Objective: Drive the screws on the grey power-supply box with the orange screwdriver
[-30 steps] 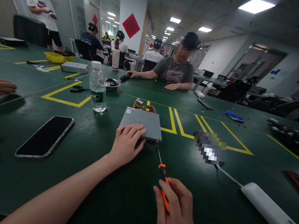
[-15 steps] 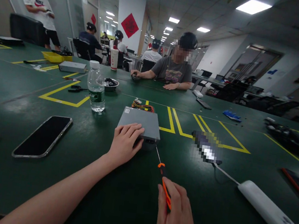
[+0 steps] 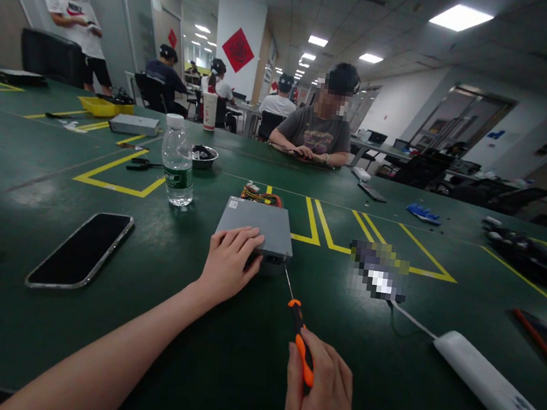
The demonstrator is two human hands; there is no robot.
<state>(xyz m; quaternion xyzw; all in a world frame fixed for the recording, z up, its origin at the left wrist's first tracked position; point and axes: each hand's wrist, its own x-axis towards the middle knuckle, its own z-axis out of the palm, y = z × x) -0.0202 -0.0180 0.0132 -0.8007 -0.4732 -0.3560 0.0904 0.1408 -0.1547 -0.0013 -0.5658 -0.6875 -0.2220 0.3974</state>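
A flat grey metal box point(image 3: 264, 222) lies on the green table point(image 3: 28, 193), with coloured wires point(image 3: 262, 196) at its far end. My left hand point(image 3: 228, 264) rests on its near left corner, fingers closed over the edge. My right hand point(image 3: 318, 399) is wrapped round the orange and black handle of a screwdriver point(image 3: 299, 333). The thin shaft points away from me and its tip meets the box's near right corner.
A black phone point(image 3: 81, 248) lies to the left and a water bottle point(image 3: 177, 162) stands behind it. A white power strip point(image 3: 495, 393) with its cable lies to the right. A person sits across the table; others are farther back.
The hand at the far left edge has gone from view. The person across the table has drawn both hands together. My hands and the screwdriver have barely moved.
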